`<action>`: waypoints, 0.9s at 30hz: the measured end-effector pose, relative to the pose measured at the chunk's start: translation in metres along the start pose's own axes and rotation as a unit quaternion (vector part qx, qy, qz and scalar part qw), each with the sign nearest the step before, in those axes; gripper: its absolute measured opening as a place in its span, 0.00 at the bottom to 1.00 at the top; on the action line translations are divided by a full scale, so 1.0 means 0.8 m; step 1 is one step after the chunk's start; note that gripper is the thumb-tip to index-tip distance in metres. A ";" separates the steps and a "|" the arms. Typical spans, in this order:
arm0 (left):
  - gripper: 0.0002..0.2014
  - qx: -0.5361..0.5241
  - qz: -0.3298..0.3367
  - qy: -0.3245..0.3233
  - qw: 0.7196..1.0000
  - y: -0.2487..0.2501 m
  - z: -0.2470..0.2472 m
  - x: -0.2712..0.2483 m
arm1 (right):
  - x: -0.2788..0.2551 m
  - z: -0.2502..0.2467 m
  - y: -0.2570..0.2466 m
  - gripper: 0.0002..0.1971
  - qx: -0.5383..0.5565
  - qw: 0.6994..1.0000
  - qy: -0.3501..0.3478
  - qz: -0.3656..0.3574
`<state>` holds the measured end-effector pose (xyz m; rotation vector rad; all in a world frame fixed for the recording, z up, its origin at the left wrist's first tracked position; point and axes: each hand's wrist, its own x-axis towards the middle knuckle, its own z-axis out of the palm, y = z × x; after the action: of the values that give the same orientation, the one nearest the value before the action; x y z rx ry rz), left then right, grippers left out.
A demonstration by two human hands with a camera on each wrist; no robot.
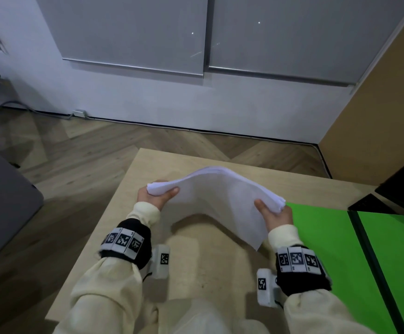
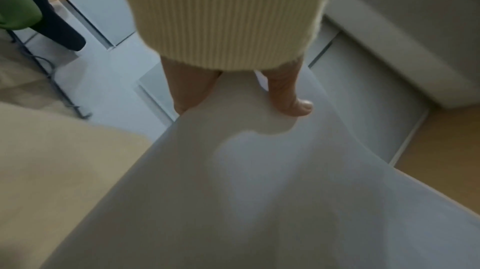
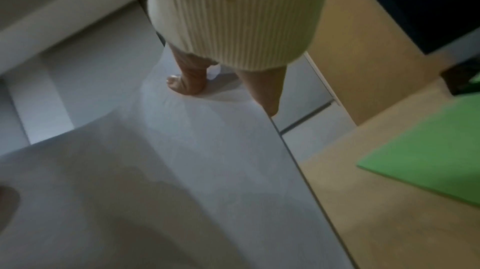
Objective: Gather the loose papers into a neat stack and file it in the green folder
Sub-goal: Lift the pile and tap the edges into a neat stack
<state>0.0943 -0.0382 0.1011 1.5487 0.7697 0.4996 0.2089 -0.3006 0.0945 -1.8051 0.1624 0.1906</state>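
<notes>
A stack of white papers [image 1: 218, 196] arches upward in the air above the wooden table [image 1: 196, 273]. My left hand [image 1: 156, 195] grips the stack's left end, thumb on top. My right hand [image 1: 272, 214] grips its right end the same way. In the left wrist view the papers [image 2: 259, 191] fill the lower frame, with my left thumb [image 2: 293, 101] pressed on them. The right wrist view shows the papers [image 3: 168, 170] under my right thumb [image 3: 187, 82]. The green folder [image 1: 328, 249] lies open and flat on the table to the right, also visible in the right wrist view as the folder [image 3: 428, 146].
A black object [image 1: 393, 196] sits at the table's far right corner, beside a tan cabinet wall [image 1: 377, 92]. A dark grey surface [image 1: 1, 201] stands left of the table. Wooden floor and a white wall lie beyond the table's far edge.
</notes>
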 end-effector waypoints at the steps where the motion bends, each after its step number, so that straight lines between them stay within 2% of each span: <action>1: 0.11 -0.012 0.018 -0.009 1.000 0.006 -0.003 0.000 | 0.003 -0.005 -0.005 0.22 0.011 1.000 -0.004 -0.017; 3: 0.08 -0.034 0.041 -0.021 0.998 0.015 -0.009 -0.002 | 0.013 -0.014 0.001 0.38 0.056 0.997 -0.009 -0.044; 4: 0.08 -0.034 0.044 -0.027 0.998 0.017 -0.014 -0.003 | 0.014 -0.018 0.004 0.46 0.055 0.998 -0.013 -0.031; 5: 0.08 -0.033 0.041 -0.031 0.998 0.015 -0.017 -0.003 | 0.015 -0.019 0.009 0.49 0.040 0.999 -0.023 -0.019; 8: 0.10 -0.029 0.020 -0.040 0.999 -0.003 -0.019 0.005 | 0.009 -0.016 0.023 0.26 -0.018 0.997 -0.070 0.010; 11: 0.14 -0.013 0.006 -0.039 0.999 -0.017 -0.010 0.004 | 0.007 -0.012 0.032 0.21 -0.030 0.996 -0.070 0.036; 13: 0.15 -0.004 -0.005 -0.043 0.999 -0.018 -0.002 0.001 | 0.009 -0.011 0.032 0.21 -0.072 0.995 -0.068 0.021; 18: 0.13 -0.023 0.000 -0.024 0.999 -0.014 -0.013 0.000 | 0.017 -0.022 0.024 0.20 -0.045 0.996 -0.074 -0.011; 20: 0.12 -0.038 0.004 -0.033 0.999 -0.012 -0.022 -0.003 | 0.019 -0.025 0.028 0.19 -0.056 0.996 -0.075 -0.003; 22: 0.11 -0.024 0.014 -0.027 0.999 -0.002 -0.026 -0.001 | 0.020 -0.024 0.028 0.21 -0.069 0.997 -0.039 0.017; 25: 0.09 0.097 0.072 -0.045 0.992 0.028 -0.014 0.009 | 0.021 -0.018 0.018 0.29 -0.060 0.998 -0.007 0.029; 26: 0.09 0.175 0.088 -0.054 0.979 0.039 -0.007 0.009 | 0.020 -0.014 0.009 0.28 -0.064 0.998 -0.006 0.013; 27: 0.14 0.278 0.102 -0.056 0.953 0.050 0.001 0.006 | 0.017 -0.010 -0.003 0.27 -0.074 0.997 -0.014 -0.006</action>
<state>0.1056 -0.0352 0.1396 2.1787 0.6980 0.3521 0.2231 -0.3075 0.0959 -1.9484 0.1201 0.2247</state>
